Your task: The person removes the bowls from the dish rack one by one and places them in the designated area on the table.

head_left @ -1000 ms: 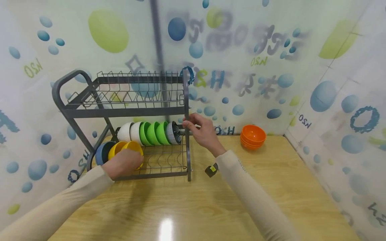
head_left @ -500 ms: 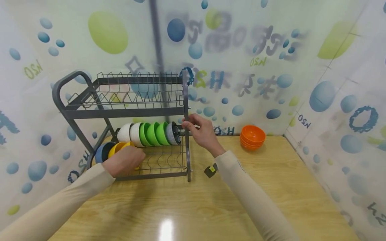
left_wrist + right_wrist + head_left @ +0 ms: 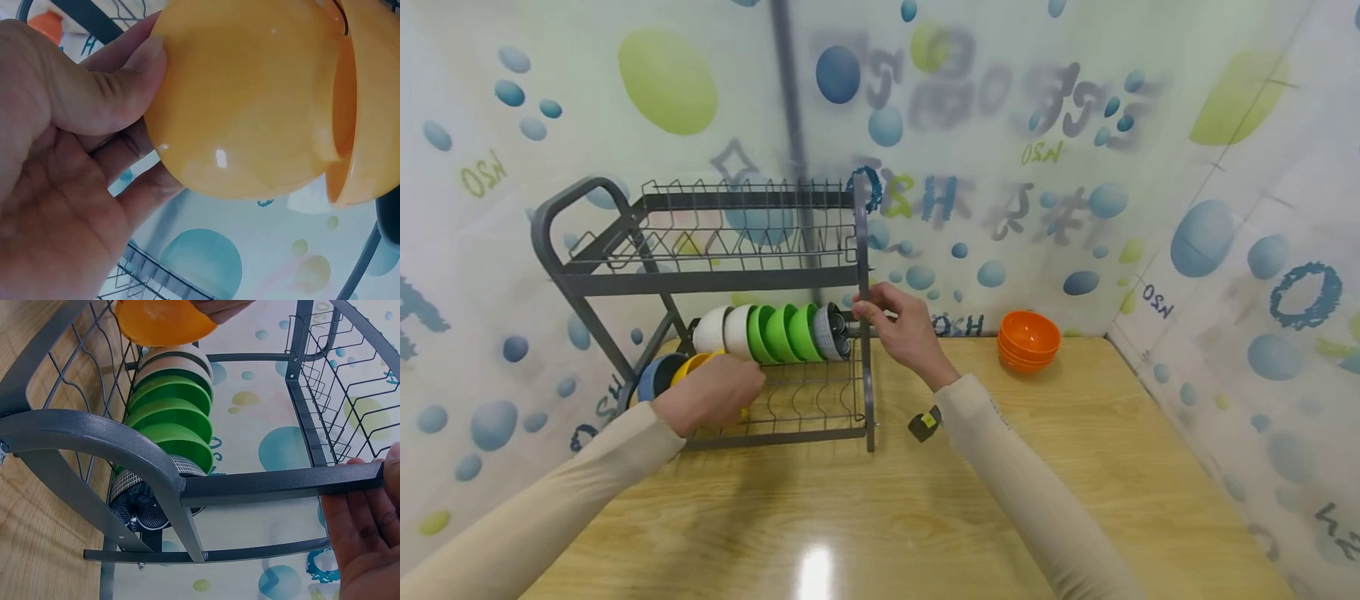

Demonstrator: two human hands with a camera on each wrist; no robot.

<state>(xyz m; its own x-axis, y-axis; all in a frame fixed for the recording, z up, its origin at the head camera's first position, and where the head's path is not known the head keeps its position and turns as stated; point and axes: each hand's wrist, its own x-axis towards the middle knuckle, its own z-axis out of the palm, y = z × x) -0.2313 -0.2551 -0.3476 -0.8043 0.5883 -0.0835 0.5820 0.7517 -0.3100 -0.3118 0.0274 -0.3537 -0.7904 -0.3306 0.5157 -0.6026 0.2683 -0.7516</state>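
Note:
My left hand (image 3: 711, 396) is at the lower tier of a dark grey two-tier dish rack (image 3: 722, 282), at its front left. In the left wrist view it pinches a yellow bowl (image 3: 250, 100) between thumb and fingers. Another yellow bowl (image 3: 375, 119) stands close beside it, rim towards it. Most of the held bowl is hidden by my hand in the head view. My right hand (image 3: 906, 325) holds the rack's right side post (image 3: 281, 485), with its thumb and fingers about the bar.
Along the lower tier's back row stand white bowls (image 3: 710, 331), green bowls (image 3: 781, 333) and a patterned dark bowl (image 3: 829, 333). A blue bowl (image 3: 653, 379) sits front left. Stacked orange bowls (image 3: 1028, 337) and a small black object (image 3: 924, 425) are on the wooden table (image 3: 887, 517).
My left hand has shifted slightly to the right and up, and now covers more of the yellow bowl it holds. The right hand stays on the post.

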